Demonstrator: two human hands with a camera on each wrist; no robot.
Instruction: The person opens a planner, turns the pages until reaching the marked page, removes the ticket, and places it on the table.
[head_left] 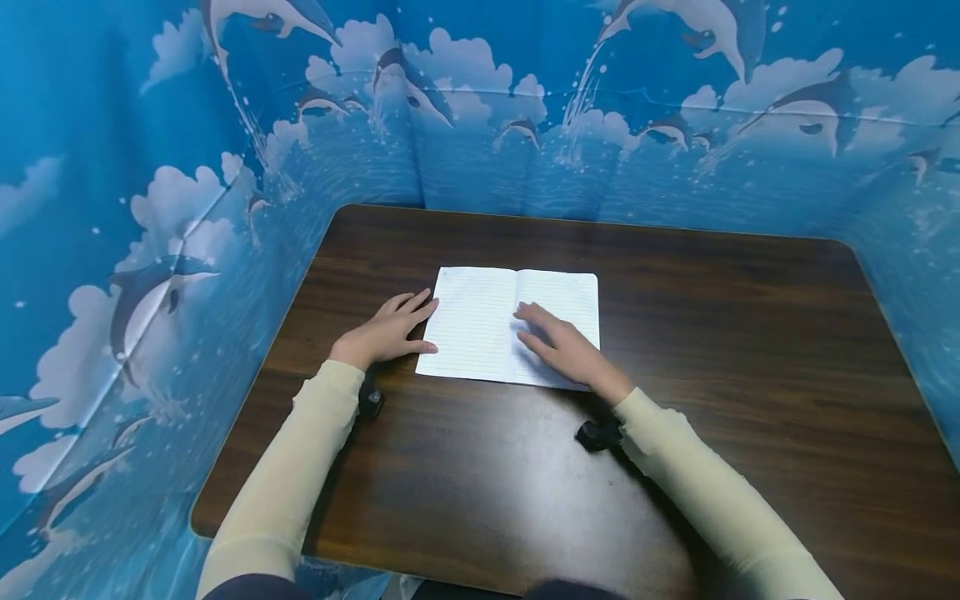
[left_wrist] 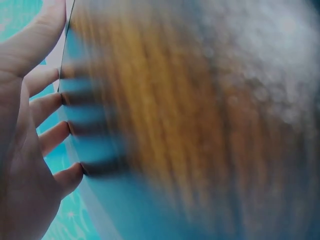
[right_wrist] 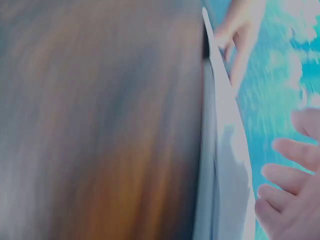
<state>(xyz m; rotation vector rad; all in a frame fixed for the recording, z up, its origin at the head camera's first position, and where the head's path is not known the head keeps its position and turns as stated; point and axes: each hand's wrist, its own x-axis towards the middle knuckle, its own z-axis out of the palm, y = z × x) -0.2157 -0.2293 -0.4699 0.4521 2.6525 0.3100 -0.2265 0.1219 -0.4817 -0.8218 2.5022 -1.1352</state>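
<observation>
An open notebook (head_left: 472, 325) with blank lined pages lies flat on the dark wooden table. My left hand (head_left: 386, 332) is at its left edge, fingers spread and thumb on the page's lower left corner. In the left wrist view the left fingertips (left_wrist: 61, 132) rest on the table surface. Over the right page is my right hand (head_left: 566, 346), its fingers extended and pointing toward the centre fold. The right wrist view shows the right fingers (right_wrist: 287, 177) slightly bent above the paper (right_wrist: 232, 170), with nothing held.
The brown wooden table (head_left: 750, 350) has rounded corners and a glossy patch near its front. A blue curtain (head_left: 480, 158) printed with dolphins and clouds hangs along the back and sides. Black wrist cameras (head_left: 597, 435) sit under both sleeves.
</observation>
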